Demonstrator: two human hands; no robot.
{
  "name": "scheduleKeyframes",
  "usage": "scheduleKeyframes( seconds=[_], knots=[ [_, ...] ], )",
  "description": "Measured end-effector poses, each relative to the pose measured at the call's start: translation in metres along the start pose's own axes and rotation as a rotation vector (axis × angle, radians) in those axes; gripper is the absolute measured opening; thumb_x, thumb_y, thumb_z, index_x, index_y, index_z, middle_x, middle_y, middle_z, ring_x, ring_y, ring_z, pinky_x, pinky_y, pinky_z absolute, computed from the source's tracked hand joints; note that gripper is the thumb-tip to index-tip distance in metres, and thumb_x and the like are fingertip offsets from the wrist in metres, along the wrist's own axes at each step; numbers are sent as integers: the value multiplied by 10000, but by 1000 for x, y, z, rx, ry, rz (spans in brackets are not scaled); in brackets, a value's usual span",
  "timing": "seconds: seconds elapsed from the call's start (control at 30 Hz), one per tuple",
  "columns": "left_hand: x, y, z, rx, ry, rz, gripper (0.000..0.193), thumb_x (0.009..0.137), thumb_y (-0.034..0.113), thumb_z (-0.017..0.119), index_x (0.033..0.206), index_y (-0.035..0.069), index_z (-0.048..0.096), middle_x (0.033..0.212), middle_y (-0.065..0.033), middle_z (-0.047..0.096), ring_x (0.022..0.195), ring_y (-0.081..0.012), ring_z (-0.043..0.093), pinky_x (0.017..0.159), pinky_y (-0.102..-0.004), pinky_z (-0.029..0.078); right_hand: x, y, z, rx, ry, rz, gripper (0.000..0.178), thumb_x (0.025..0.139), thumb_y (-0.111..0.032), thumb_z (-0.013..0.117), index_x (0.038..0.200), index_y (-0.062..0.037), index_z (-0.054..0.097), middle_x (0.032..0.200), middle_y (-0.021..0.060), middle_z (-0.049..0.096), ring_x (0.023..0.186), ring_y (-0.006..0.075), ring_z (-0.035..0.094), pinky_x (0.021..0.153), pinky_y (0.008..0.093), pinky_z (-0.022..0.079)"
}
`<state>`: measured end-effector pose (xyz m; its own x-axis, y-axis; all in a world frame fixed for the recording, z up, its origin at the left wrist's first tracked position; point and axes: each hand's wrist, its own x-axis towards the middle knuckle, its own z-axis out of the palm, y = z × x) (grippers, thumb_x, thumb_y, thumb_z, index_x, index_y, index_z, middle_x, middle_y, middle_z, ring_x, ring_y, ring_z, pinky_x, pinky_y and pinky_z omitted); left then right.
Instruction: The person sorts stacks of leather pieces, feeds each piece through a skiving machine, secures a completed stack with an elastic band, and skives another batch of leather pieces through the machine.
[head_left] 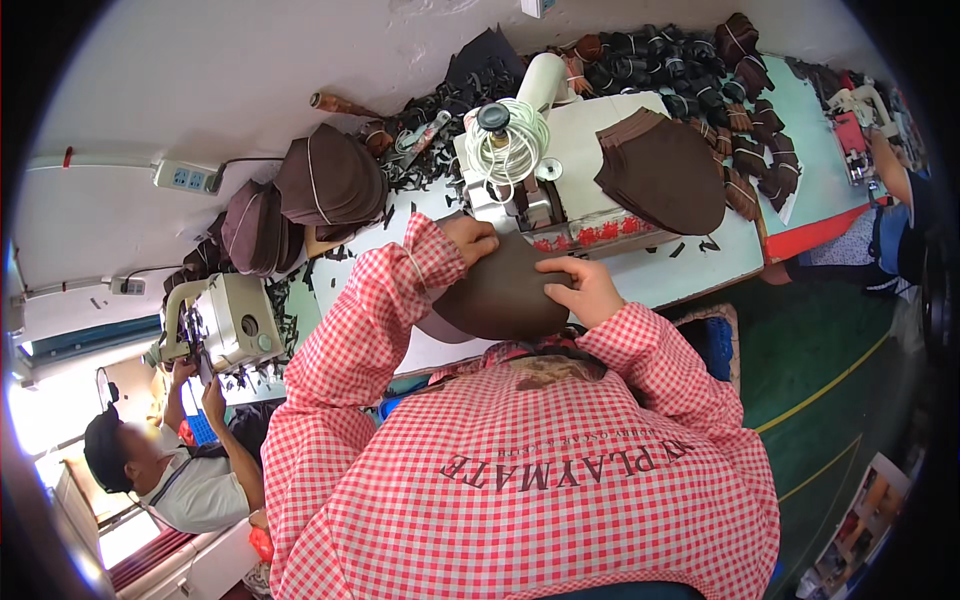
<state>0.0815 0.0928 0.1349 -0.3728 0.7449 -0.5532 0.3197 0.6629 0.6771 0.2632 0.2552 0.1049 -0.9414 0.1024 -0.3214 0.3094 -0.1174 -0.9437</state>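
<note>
A dark brown, rounded leather piece [510,295] lies in front of me, its far edge at the sewing-type machine [515,190] on the table. My left hand [468,240] is closed on the piece's far left edge, beside the machine's working end, fingers curled. On the right side of the piece rests my right hand [588,290], thumb and forefinger apart, tips touching the leather. Another leather edge shows beneath at the lower left. A coil of pale cord [510,140] hangs on the machine's top. To the right, a stack of brown leather pieces [665,175] lies on the machine's bed.
Tied leather stacks [330,178] and dark scraps [425,165] line the wall side. Bundled leather pieces [740,130] cover the far right. At the left a co-worker [190,480] handles a second machine [235,320]; another person's arm [890,165] is at the right.
</note>
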Motion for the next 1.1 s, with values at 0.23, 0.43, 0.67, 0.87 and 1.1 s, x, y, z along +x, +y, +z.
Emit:
scheduleKeyframes(
  seconds=[0.23,0.43,0.67,0.87,1.1],
  knots=[
    [24,-8,-17,164,69,-11,261,802,242,532,897,31,652,751,-138,640,736,-262,622,711,-359,469,10,-5,16,33,59,0,339,749,-24,587,1086,13,575,990,125,624,808,158,613,731,256,489],
    [30,33,-6,233,199,178,269,802,194,576,1002,15,597,891,-157,610,859,-267,581,741,-362,454,-5,-13,-28,-110,210,-281,498,746,-29,600,1221,3,455,954,111,615,811,138,601,719,255,484],
    [13,-29,-15,487,306,-280,359,871,323,448,1050,26,542,810,-215,612,752,-314,614,664,-430,477,-40,-120,-122,-769,772,-581,229,753,5,614,981,-3,628,877,97,626,797,167,587,667,253,476],
    [-16,-88,17,610,-32,-511,445,767,236,599,1143,20,496,1039,-198,583,978,-338,564,832,-405,462,-22,-112,-119,-1150,852,-700,167,728,-24,606,890,-51,637,893,86,623,813,244,586,723,333,471],
    [-24,-86,26,848,47,-267,466,745,240,623,1139,17,515,1031,-178,599,975,-338,567,856,-402,443,-6,-46,-47,-785,371,-519,161,702,-107,635,851,-46,628,854,78,616,837,254,580,706,347,466]
  ],
)
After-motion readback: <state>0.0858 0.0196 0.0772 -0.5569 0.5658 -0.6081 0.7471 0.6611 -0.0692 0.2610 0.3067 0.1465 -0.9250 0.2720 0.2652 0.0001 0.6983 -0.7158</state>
